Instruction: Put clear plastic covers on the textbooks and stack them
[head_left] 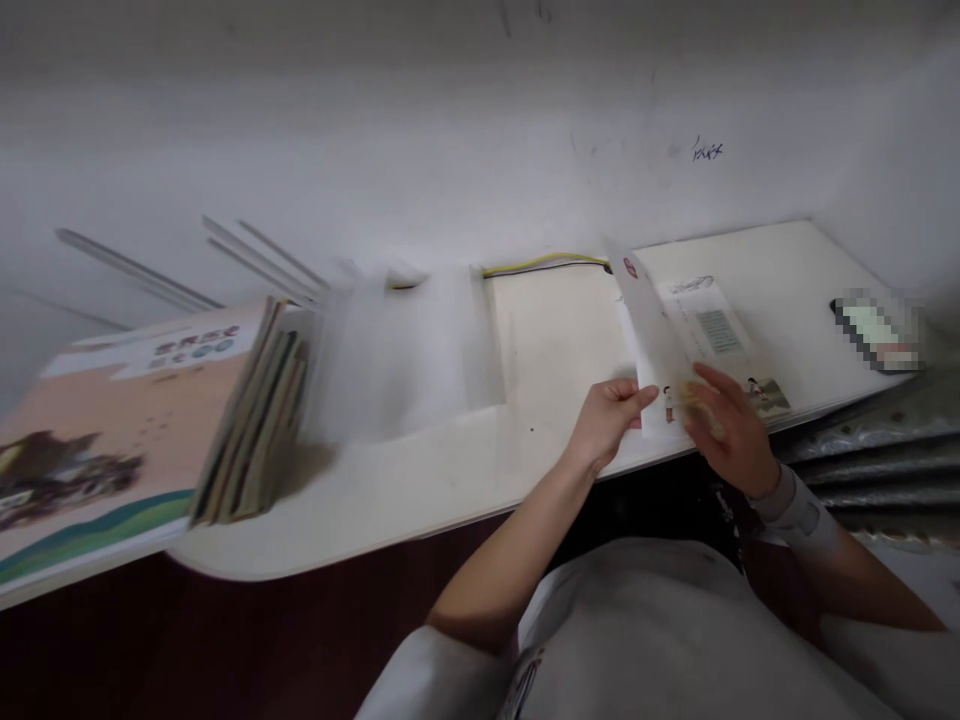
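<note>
My left hand [609, 418] pinches the lower left corner of a thin white booklet [660, 330] that stands tilted near the front edge of the white desk [555, 340]. My right hand [731, 430] rests on the booklet's lower right part, fingers curled over a page with a small picture; its fingers are blurred by motion. A printed page [712, 325] with a grey block shows behind them.
A stack of books [255, 420] stands upright at the left beside a translucent holder [397, 350]. A large picture book [97, 440] lies flat at the far left. A yellow cable [540, 262] runs along the wall. A blurred-out device [877, 330] sits at the right.
</note>
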